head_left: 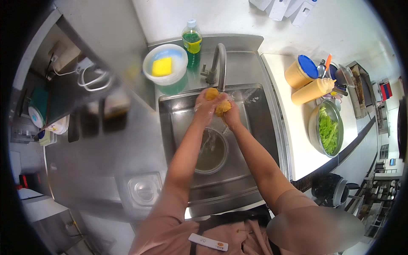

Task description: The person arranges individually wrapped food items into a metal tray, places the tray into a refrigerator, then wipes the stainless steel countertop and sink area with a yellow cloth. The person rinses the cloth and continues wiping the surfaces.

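Note:
Both my hands are raised over the steel sink (255, 127), right under the curved faucet (219, 59). My left hand (205, 104) is closed around a yellow-orange lump (211, 93). My right hand (231, 115) grips a second yellow-orange lump (222, 108). The two lumps touch each other between my hands. Water runs over them. Below my hands a round steel bowl (211, 152) holding murky water sits on the sink floor.
Behind the sink stand a green dish-soap bottle (192, 40) and a clear tub with a yellow sponge (164, 65). On the white counter at right are a steel bowl of lettuce (327, 129), two tan squeeze bottles (312, 90) and utensils.

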Demonstrator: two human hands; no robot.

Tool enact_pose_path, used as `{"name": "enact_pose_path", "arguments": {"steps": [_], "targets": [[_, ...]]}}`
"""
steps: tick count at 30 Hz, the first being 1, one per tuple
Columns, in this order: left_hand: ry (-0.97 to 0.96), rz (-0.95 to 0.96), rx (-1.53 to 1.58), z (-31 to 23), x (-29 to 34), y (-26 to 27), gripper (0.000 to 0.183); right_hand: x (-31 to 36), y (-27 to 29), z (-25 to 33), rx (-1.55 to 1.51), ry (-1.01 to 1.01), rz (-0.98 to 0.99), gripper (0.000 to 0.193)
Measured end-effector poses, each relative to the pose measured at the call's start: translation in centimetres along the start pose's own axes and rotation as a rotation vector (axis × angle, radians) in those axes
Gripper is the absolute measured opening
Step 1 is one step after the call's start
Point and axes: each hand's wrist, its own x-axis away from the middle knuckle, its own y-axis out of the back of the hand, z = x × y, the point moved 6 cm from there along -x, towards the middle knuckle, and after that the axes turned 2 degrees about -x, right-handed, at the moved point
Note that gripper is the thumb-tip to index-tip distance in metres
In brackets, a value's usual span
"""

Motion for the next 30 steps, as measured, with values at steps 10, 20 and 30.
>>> {"name": "enact_pose_path", "arguments": {"steps": [10, 20, 30], "targets": [[0.089, -0.056, 1.048, 3.8, 2.5, -1.0, 0.046, 0.0, -2.7, 1.4, -0.385, -0.225, -0.246, 0.043], [-0.753, 0.211, -0.703, 0.7, 1.3, -2.1, 0.019, 4.8, -1.1, 4.4, -1.134, -0.787, 0.514, 0.054], [-0.061, -0.501, -0.096, 5.5, 3.4, -0.1, 0.024, -2.5, 0.0, -8.6, -0.731, -0.507, -0.053, 0.032]]}}
